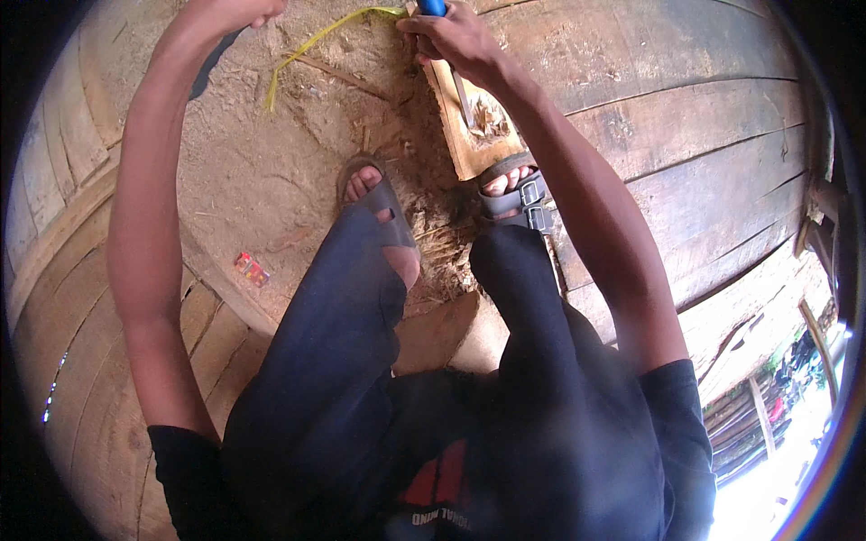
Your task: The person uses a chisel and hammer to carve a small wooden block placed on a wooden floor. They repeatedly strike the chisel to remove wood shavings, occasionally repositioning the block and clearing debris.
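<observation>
My right hand is closed around a chisel with a blue handle. Its narrow metal blade points down at a pale wooden board. A rough hollow with loose wood chips is cut into that board, beside the blade. At the upper left edge, my left hand is partly out of view with its fingers curled. From it a dark handle sticks out behind my wrist; the rest of that tool is hidden. My right sandalled foot presses against the board's near end.
A yellow strap curves across the sawdust-covered ground. My left sandalled foot rests there. A small red packet lies at the left. Wide planks rise at the right, and more boards are at the lower left.
</observation>
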Demonstrator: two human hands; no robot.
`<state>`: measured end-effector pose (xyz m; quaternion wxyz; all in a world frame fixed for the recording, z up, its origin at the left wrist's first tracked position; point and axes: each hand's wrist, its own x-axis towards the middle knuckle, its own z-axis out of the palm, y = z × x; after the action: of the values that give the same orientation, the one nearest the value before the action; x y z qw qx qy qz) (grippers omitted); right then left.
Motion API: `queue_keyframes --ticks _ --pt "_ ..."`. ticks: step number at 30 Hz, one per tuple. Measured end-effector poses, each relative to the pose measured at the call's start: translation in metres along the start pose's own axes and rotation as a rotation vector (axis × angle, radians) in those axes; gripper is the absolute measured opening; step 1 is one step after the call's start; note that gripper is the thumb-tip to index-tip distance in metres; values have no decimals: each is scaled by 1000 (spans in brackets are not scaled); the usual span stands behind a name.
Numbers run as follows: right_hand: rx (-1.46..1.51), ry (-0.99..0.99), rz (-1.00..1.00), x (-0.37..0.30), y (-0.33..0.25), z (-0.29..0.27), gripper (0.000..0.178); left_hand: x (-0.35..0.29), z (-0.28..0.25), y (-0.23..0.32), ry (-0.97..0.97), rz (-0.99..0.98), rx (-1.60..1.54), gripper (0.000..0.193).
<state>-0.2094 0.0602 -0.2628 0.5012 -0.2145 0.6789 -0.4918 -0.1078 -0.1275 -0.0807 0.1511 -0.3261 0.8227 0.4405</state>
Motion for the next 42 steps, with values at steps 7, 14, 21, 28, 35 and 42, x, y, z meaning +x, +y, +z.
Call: queue_keyframes --ticks 7,14,21,28,35,42 --pt "87 12 -15 9 19 12 29 -18 16 -13 -25 -1 -62 38" --pt "299 109 -5 -20 -1 -8 16 -23 13 -13 198 -15 -309 44" --pt "639 268 -82 -55 -3 -39 10 -49 6 -7 298 11 -277 41" --pt "741 206 -171 -53 3 -28 12 -42 16 -11 150 26 -359 42" --pt "634 34 -83 -56 -14 -13 11 -55 11 7 164 47 -495 41" --pt "494 -53 -185 -53 -8 -8 11 -85 21 25 246 221 -395 42"
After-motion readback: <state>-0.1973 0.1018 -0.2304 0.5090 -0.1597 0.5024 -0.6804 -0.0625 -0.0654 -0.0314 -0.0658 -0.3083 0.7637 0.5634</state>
